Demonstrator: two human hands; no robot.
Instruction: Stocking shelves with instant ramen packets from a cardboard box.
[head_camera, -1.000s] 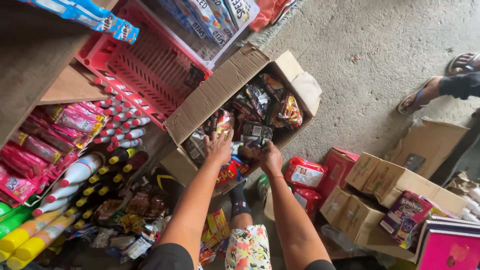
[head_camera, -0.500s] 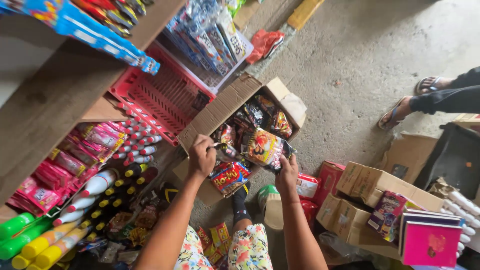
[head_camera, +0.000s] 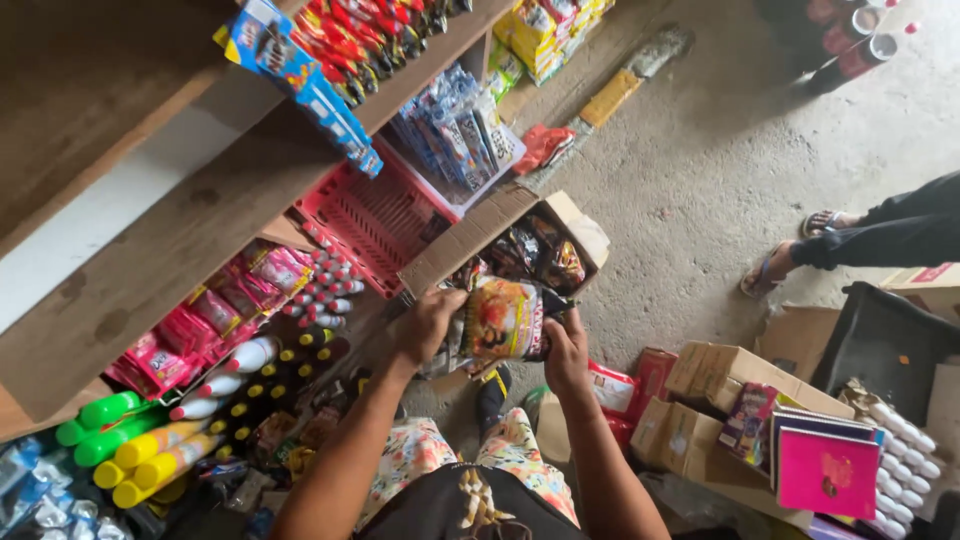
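both hands lift snack packets from a box
left hand (head_camera: 425, 325) and right hand (head_camera: 566, 352) have fingers closed around the packet bundle (head_camera: 500, 320), above the open cardboard box (head_camera: 470, 240).

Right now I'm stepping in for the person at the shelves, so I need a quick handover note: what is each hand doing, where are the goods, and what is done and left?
Left hand: gripping the left edge of a bundle of shiny orange and yellow snack packets.
Right hand: holding the bundle's right edge.
The bundle is lifted above the open brown cardboard box on the floor, beside the empty red plastic basket.
Done: one bundle is out of the box.
Left: dark packets remain in the box; the bundle in hand is not yet put down anywhere.
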